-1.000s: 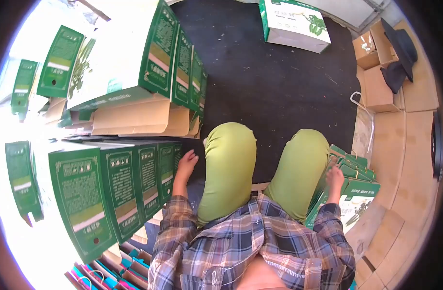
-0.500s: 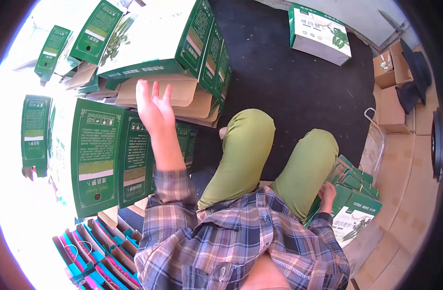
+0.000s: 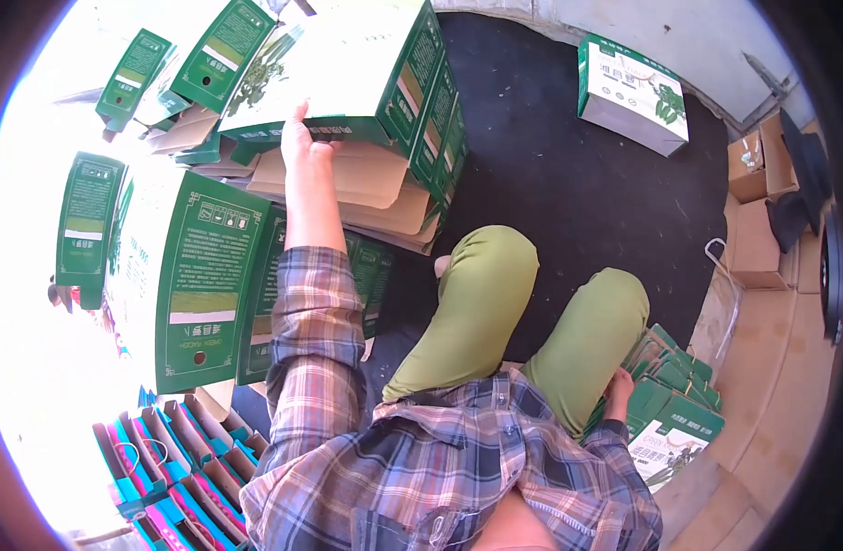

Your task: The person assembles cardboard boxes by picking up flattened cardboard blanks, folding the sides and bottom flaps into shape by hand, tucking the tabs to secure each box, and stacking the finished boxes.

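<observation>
My left hand (image 3: pixel 306 145) grips the near edge of a green and white cardboard box (image 3: pixel 343 64) lying on its side, its thumb over the white panel and its other fingers at the edge by the brown flaps (image 3: pixel 348 174). This box is in a stack of similar boxes at the upper left. Low on the right, my right hand (image 3: pixel 618 395) is against a bundle of flattened green cartons (image 3: pixel 669 404) beside my knee. Its fingers are partly hidden, so I cannot tell whether it holds one.
More standing green boxes (image 3: pixel 205 285) are at the left. Below them are blue and pink open cartons (image 3: pixel 178 468). Another green and white box (image 3: pixel 633 96) rests on the black floor mat (image 3: pixel 568 184). Brown cartons (image 3: pixel 757 239) and a dark hat (image 3: pixel 803 174) are at the right.
My left hand has reached farther forward and closed from spread fingers onto the edge of the box. My right hand stays by the flattened cartons. The view has shifted slightly.
</observation>
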A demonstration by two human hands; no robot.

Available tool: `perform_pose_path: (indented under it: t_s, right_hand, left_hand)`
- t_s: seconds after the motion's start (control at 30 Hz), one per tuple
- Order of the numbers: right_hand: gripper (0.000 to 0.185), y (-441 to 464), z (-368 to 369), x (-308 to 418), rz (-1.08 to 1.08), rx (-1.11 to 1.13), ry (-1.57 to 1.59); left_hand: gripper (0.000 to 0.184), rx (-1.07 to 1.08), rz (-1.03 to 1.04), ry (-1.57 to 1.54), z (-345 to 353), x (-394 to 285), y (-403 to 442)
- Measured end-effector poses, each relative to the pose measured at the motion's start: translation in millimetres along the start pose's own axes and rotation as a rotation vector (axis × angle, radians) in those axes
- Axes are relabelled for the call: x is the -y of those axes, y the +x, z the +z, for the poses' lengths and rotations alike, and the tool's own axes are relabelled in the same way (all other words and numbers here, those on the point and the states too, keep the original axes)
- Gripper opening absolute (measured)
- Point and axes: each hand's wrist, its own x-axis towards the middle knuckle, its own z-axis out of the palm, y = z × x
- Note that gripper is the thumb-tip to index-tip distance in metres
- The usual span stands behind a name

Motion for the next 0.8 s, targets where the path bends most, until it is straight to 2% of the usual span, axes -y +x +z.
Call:
perform_pose_path:
  t_s: [0.1, 0.17, 0.27, 0.33, 0.4, 0.43, 0.5, 0.57, 0.63, 0.7, 0.8]
  right_hand:
    - [0.017, 2, -1, -4, 0.000, 0.044, -0.020]
    - [0.017, 5, 0, -5, -0.020, 0.027, -0.002]
    - [0.018, 9, 5, -5, -0.078, 0.047, 0.116]
    - [0.018, 7, 9, 6, -0.084, 0.040, 0.076]
    - [0.018, 7, 12, 10, -0.089, 0.036, 0.031]
    - [0.017, 6, 15, 13, -0.099, 0.022, 0.070]
    - [0.017, 12, 18, 15, -0.113, 0.023, 0.106]
    - [0.018, 19, 14, 16, -0.122, 0.145, 0.066]
    - [0.018, 19, 17, 17, -0.147, 0.171, 0.124]
    - [0.018, 24, 17, 15, -0.167, 0.205, 0.183]
    - [0.019, 36, 16, 20, -0.099, 0.224, 0.202]
  left_hand:
    - [0.041, 0.032, 0.041, -0.055, -4, 4, -2]
    - [0.039, 0.155, 0.052, -0.078, -8, 12, -7]
    - [0.037, 0.129, 0.071, -0.120, 13, 23, -60]
    - [0.036, 0.149, 0.067, -0.142, 30, 25, -89]
    - [0.034, 0.343, 0.172, -0.191, 49, 18, -118]
    - [0.034, 0.335, 0.183, -0.192, 58, 8, -129]
    - [0.033, 0.497, 0.280, -0.186, 77, -16, -144]
    - [0.033, 0.630, 0.498, -0.076, 84, -58, -130]
    - [0.025, 0.656, 0.594, -0.039, 102, -104, -156]
    - [0.027, 0.333, 0.765, -0.037, 111, -132, -215]
    - [0.027, 0.290, 0.809, 0.020, 97, -150, -194]
